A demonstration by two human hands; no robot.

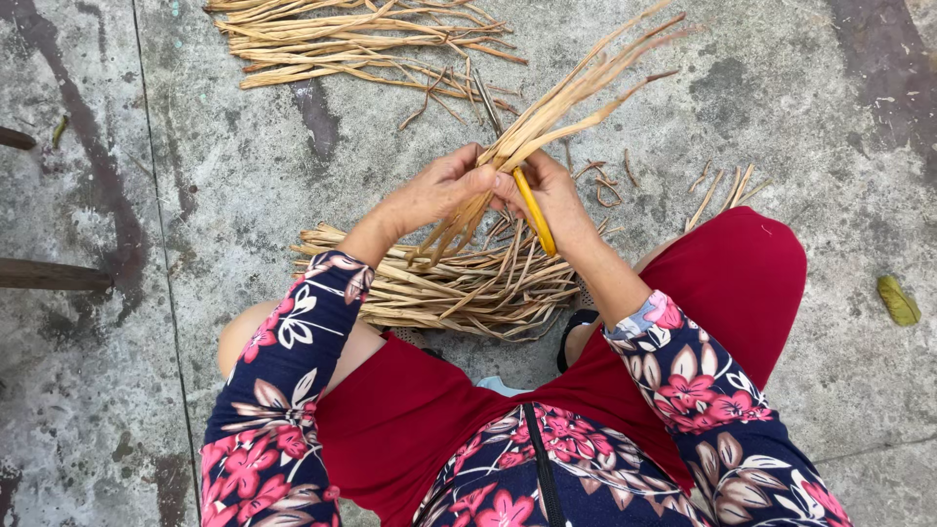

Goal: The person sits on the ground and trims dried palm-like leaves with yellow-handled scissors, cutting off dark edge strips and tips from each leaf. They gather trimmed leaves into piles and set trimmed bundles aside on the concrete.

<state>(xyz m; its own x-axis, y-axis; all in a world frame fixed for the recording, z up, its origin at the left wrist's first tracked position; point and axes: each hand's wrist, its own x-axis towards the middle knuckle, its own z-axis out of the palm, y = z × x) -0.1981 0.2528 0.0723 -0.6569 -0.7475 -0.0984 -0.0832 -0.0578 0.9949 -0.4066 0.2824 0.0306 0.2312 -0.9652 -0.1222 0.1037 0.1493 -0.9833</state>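
Between both hands [498, 185], dried strips [576, 93] clasped

We've got both forearms angled in toward centre, wrists nearly meeting out in front. Our left hand [451, 185] is curled shut w/ fingers pinched tight, knuckles up. Our right hand [547, 190] is closed too, thumb pressing inward, touching the left.

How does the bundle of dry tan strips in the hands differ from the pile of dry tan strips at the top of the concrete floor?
The held bundle is gripped by both hands and fans upward; the far pile lies flat, untouched. The held bundle is thinner. Both are the same dried tan fibre.
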